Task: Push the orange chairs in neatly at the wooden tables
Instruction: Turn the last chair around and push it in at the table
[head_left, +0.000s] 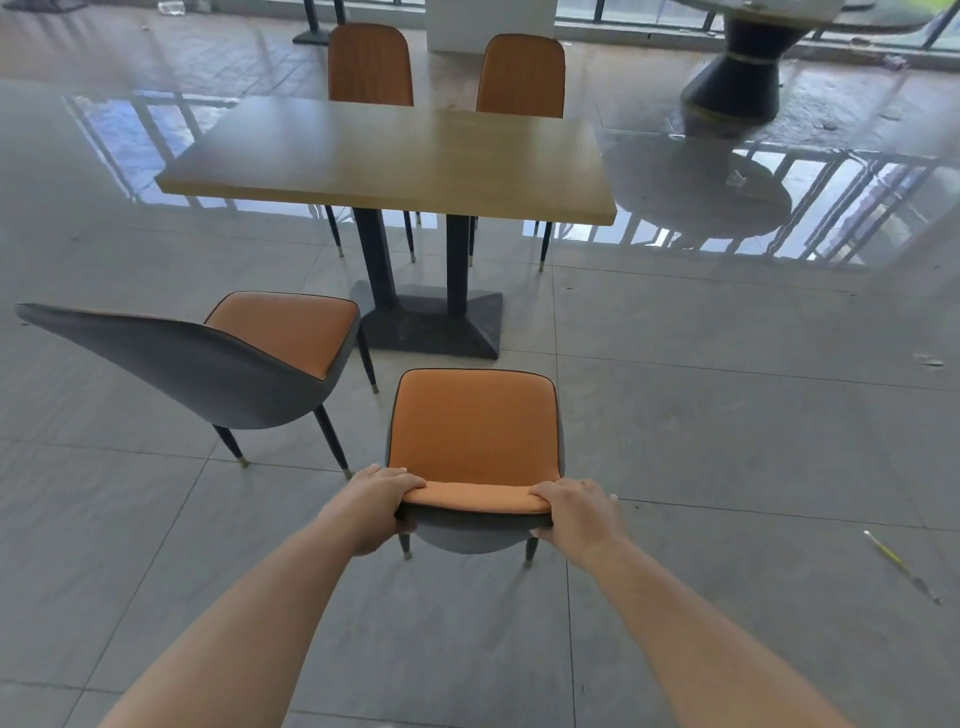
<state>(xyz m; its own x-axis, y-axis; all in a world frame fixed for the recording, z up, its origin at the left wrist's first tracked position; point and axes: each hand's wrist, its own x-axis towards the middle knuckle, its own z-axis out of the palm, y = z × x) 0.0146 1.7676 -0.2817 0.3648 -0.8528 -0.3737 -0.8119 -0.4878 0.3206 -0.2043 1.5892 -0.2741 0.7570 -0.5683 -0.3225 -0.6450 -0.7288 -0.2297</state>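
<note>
An orange chair (474, 426) with a grey shell stands on the floor just in front of me, facing the wooden table (395, 156). My left hand (376, 501) grips the left end of its backrest top and my right hand (576, 512) grips the right end. The chair sits a good step short of the table's near edge. A second orange chair (291, 330) stands to the left, turned at an angle, its grey back towards me. Two more orange chairs (370, 65) (521, 75) are tucked in on the table's far side.
The table rests on two dark posts with a dark base plate (431, 327). A large dark pedestal (737, 78) of a round table stands at the back right. A thin yellow stick (898, 564) lies on the tiled floor at right. A white pillar (488, 23) rises behind.
</note>
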